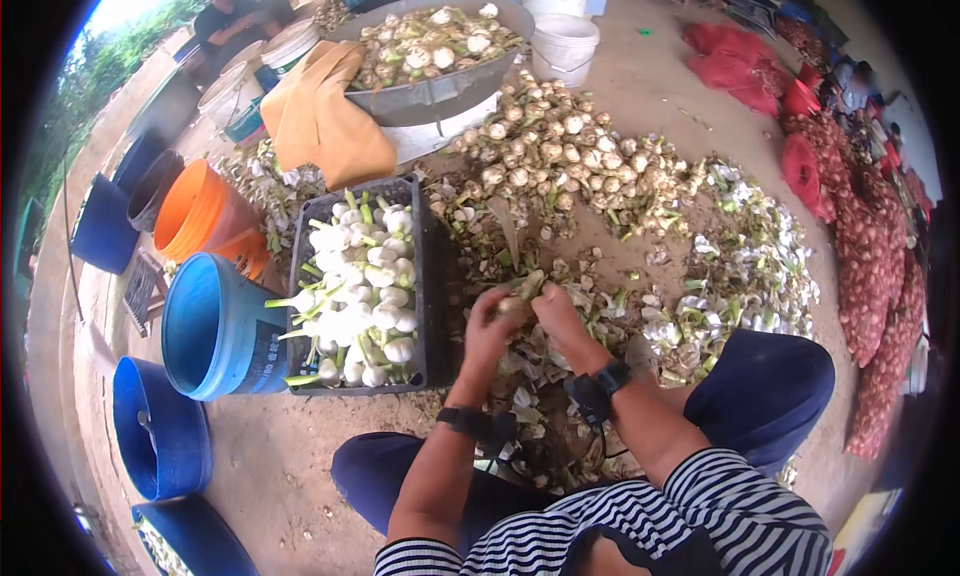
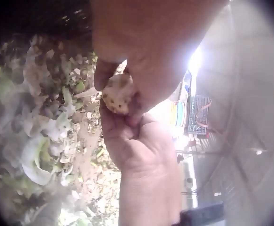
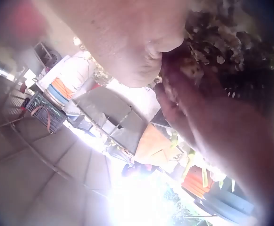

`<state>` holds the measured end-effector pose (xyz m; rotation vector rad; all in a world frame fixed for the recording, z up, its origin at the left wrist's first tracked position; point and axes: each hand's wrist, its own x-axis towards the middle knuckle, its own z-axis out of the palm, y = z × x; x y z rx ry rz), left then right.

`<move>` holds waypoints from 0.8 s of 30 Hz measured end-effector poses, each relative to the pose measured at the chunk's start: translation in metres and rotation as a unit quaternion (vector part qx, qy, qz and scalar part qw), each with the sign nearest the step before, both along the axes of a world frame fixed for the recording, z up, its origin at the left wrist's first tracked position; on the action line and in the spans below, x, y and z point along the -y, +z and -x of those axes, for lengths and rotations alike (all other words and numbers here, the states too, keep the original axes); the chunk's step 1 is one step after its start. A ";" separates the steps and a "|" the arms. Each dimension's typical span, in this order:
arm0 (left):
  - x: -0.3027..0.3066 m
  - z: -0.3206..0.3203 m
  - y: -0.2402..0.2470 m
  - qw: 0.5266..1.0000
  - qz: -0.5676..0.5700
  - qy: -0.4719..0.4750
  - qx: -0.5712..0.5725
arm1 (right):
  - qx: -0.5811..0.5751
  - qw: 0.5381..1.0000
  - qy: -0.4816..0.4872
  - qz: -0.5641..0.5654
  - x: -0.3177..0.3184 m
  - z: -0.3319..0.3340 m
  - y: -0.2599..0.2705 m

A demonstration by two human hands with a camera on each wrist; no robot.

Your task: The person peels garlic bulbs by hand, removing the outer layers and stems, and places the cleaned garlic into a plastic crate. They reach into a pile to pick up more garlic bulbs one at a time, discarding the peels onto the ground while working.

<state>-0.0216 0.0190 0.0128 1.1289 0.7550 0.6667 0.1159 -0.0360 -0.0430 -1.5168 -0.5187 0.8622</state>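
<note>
Both hands meet over a heap of peelings point(image 1: 560, 416) in front of my knees. Between them is a small dirty bulb point(image 1: 519, 298) with a green stalk stub. My left hand point(image 1: 492, 318) grips it from the left, fingers curled round it. My right hand point(image 1: 552, 306) pinches it from the right. In the left wrist view the speckled pale bulb point(image 2: 118, 95) sits between the left hand's fingers point(image 2: 141, 61) above and the right hand point(image 2: 137, 141) below. The right wrist view is blurred; the bulb point(image 3: 190, 70) is barely visible between the two hands.
A black crate point(image 1: 432, 276) of peeled white bulbs stands to the left. Blue buckets point(image 1: 215, 326) and an orange bucket point(image 1: 200, 211) lie beyond it. Unpeeled bulbs point(image 1: 560, 141) are heaped ahead, below a metal basin point(image 1: 440, 96). Red mesh sacks point(image 1: 880, 276) line the right side.
</note>
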 end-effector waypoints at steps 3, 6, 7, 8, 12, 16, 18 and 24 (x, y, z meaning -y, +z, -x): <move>-0.004 0.006 0.009 0.952 0.254 0.034 0.165 | 0.242 0.970 0.027 0.015 0.012 0.009 0.034; -0.005 0.012 0.025 0.954 0.250 0.030 0.161 | -0.121 0.988 0.025 -0.097 0.018 0.018 0.077; -0.004 0.013 0.025 0.960 0.233 0.015 0.151 | -0.293 0.950 0.019 -0.109 0.023 0.023 0.100; -0.003 0.015 0.024 0.966 0.218 -0.001 0.142 | -0.294 0.949 0.049 -0.100 0.026 0.019 0.097; 0.006 0.008 0.012 0.995 0.056 -0.038 0.070 | -0.301 0.942 0.115 -0.098 0.024 0.006 0.061; 0.007 0.015 0.032 0.986 0.134 -0.021 0.101 | -0.238 0.960 0.097 -0.114 0.027 0.010 0.053; 0.004 0.019 0.035 0.982 0.148 -0.038 0.114 | -0.229 0.960 0.099 -0.124 0.033 0.010 0.056; -0.014 0.021 -0.018 0.998 0.002 0.058 -0.019 | -0.220 0.964 0.110 -0.104 0.039 0.021 0.056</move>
